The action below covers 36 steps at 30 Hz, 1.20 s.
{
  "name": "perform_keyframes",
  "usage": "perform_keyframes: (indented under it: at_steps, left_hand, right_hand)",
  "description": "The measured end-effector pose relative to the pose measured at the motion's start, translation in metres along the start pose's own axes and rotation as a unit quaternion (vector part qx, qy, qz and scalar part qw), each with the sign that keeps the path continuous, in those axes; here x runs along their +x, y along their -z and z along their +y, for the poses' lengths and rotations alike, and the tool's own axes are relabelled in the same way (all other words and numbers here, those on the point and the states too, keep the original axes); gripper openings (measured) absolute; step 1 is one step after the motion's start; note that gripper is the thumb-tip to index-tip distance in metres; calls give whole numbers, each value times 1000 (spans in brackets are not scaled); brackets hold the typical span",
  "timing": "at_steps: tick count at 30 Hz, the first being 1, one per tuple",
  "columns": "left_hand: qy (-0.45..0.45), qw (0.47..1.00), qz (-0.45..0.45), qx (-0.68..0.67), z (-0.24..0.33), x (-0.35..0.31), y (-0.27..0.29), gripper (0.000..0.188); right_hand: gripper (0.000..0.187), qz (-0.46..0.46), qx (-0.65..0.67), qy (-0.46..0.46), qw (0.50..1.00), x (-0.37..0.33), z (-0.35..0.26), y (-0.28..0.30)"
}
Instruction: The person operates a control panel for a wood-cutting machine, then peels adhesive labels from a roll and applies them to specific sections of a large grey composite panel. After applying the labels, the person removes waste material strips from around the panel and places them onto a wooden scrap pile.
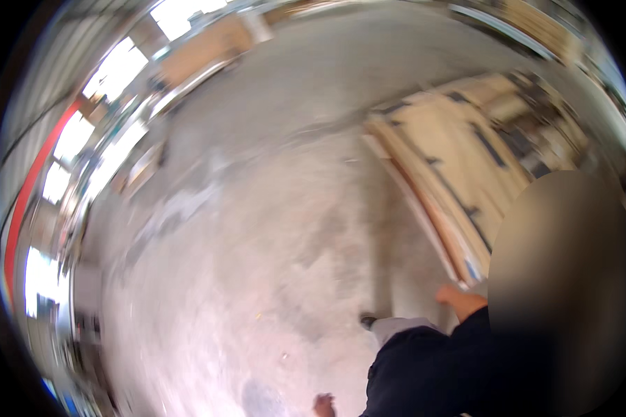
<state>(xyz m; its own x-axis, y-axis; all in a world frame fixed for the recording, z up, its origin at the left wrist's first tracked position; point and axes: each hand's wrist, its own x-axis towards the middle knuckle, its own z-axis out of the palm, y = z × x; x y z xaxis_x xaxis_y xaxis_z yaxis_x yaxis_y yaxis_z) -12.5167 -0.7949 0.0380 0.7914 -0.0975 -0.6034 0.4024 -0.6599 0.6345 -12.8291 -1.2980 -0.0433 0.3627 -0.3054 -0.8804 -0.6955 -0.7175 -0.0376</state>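
Observation:
Neither of my hands can be made out. Very close on the right stands another person in a dark top and grey trousers, with one dark shoe showing. That person's hand hangs by the near corner of a low stack of large tan sheets; whether it touches the stack I cannot tell. At the lower edge a second hand shows only in part, blurred, beside the dark top. It looks like the same person's, and nothing can be seen in it.
Bare grey concrete floor spreads across the middle. Dark strips and loose pieces lie on the stack. A brown panel leans at the far left, near bright windows and a red beam. More stacked boards lie at the far right.

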Motion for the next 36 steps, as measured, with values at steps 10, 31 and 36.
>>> perform_keyframes:
  at_steps: [10,31,36]
  left_hand:
    - [206,977,-48,11,13,145,45,43]
    - [48,995,80,31,381,777,520,63]
    - [-39,983,-5,180,332,853,526,42]
  right_hand:
    - [21,332,257,416,807,130,-496,448]
    - [23,-49,-59,62,995,450,-821,669]
    - [26,153,-383,311,856,543,-1067,875]
